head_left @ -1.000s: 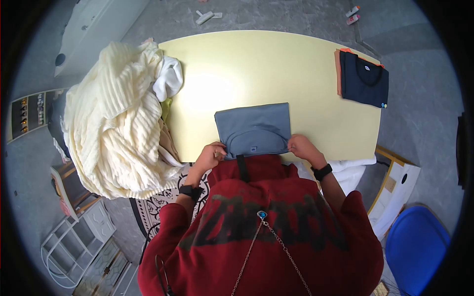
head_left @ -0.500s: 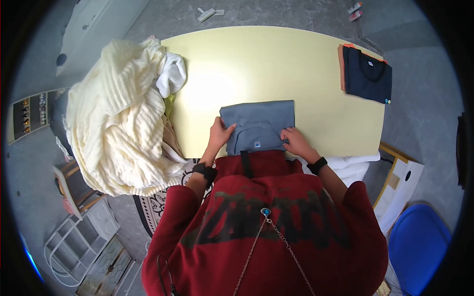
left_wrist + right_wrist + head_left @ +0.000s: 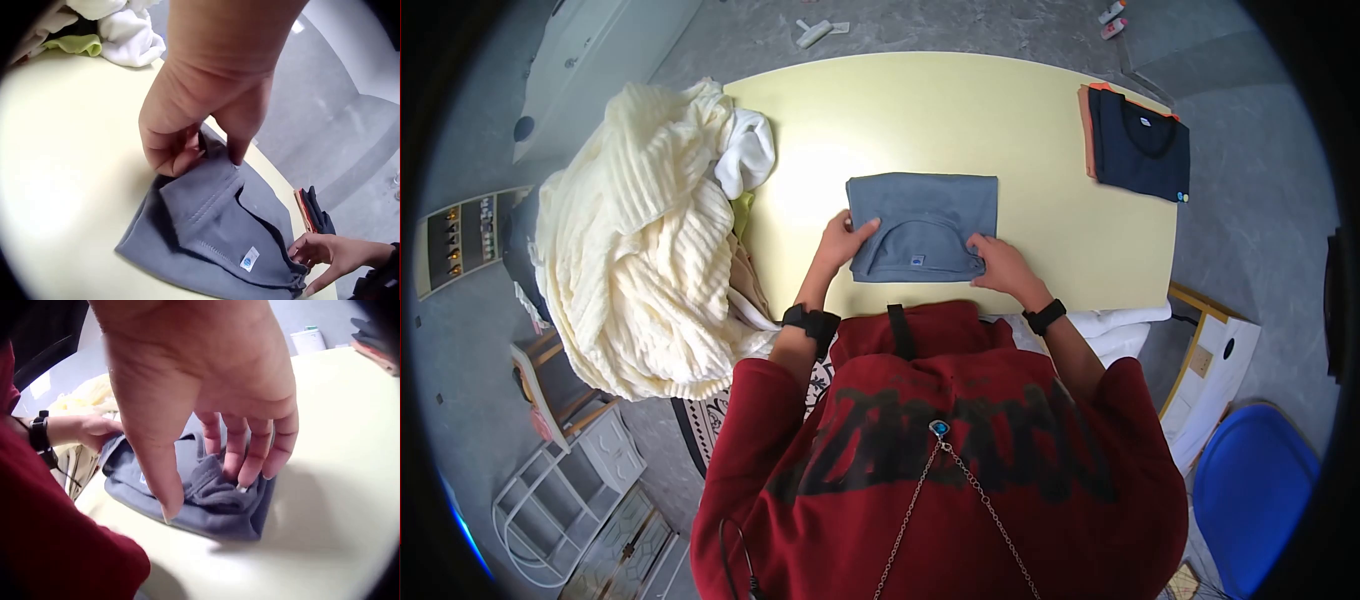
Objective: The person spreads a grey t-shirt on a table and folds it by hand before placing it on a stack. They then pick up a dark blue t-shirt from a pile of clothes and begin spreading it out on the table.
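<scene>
A folded grey-blue T-shirt lies near the table's front edge, its round collar and small label facing the person. At its left edge, my left hand grips the fabric, thumb on top; in the left wrist view the curled fingers of the left hand lift a stitched layer. My right hand holds the opposite edge beside the collar. Seen from the right wrist, the fingers of the right hand curl over bunched cloth of the T-shirt, with the thumb on its near side.
A big heap of cream knit fabric covers the table's left end, with a white cloth beside it. Folded dark and orange garments are stacked at the far right of the pale yellow table. A blue chair stands at lower right.
The T-shirt has moved forward, away from the person's body. Both hands went with it; the left has shifted from the near corner up along the left edge.
</scene>
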{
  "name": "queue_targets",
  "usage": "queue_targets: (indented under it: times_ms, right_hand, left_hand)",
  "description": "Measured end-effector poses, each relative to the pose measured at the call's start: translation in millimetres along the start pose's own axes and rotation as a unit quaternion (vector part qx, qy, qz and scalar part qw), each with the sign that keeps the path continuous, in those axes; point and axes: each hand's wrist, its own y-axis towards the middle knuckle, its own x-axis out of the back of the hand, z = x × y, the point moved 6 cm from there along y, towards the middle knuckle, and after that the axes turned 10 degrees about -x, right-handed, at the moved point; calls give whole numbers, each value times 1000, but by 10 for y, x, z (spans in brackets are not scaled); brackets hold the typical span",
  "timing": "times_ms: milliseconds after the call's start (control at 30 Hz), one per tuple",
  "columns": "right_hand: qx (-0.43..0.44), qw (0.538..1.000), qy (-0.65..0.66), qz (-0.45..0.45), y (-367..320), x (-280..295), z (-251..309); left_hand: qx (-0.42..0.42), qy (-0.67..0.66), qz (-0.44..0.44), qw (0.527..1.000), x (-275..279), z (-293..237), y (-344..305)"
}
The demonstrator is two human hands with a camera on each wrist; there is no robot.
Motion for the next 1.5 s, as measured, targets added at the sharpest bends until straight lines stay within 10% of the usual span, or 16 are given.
queue_targets:
  times_ms: [133,433,867,1300,1500]
  right_hand:
    - [56,994,-63,-68,-29,-215,-193]
    - [43,993,34,-108,-126,-228,-261]
    - [19,961,-251,-116,-275,-375,-268]
    - [-37,992,-119,36,-124,-226,-299]
    - [2,993,-5,-118,33,-33,-119]
  left_hand:
    - [72,7,174,982,-183,195,-284]
    - [78,-89,184,976,-211,275,-517]
    - [-16,24,113,993,-192,282,-513]
    - [-21,3,70,997,25,506,-325]
    - [-9,121,46,992,36,506,-332]
